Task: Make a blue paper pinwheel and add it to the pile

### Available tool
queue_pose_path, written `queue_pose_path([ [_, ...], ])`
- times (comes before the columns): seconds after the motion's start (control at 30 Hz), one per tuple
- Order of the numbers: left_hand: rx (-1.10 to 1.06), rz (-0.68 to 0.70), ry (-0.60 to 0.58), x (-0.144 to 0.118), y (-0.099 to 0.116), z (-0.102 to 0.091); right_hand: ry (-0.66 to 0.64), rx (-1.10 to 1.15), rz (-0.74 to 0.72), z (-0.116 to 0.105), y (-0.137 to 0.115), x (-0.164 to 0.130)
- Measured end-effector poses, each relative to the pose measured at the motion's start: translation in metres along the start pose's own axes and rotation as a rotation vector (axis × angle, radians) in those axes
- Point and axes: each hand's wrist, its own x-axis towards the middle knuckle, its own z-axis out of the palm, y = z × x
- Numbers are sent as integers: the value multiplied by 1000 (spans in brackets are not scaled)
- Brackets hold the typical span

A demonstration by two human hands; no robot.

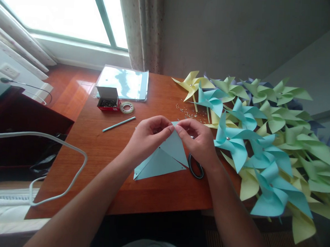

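A light blue paper square (162, 161), cut in from its corners and marked with small dark holes, lies at the middle of the table's near side. At its far corner my left hand (153, 132) pinches the paper between thumb and forefinger. My right hand (196, 136) pinches the same corner from the other side, its fingertips nearly meeting the left ones. Black-handled scissors (196, 167) lie beside the paper, partly hidden under my right hand and wrist. A rolled light blue paper stick (119, 124) rests on the table left of my left hand.
Several finished paper pinwheels (236, 141) in blue, green and yellow crowd the right side. Further back are a red box (108, 104) of small metal pieces, a tape roll (127, 107) and a plastic sleeve of paper sheets (128, 83). A white cable (86, 159) loops at left.
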Motion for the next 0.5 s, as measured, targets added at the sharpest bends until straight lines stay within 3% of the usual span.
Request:
queue_pose_path([
  [0.2,40,8,7,0,1,-1,18,96,50,1,3,0],
  [0.5,2,-21,9,0,1,0,11,64,37,1,1,-1],
])
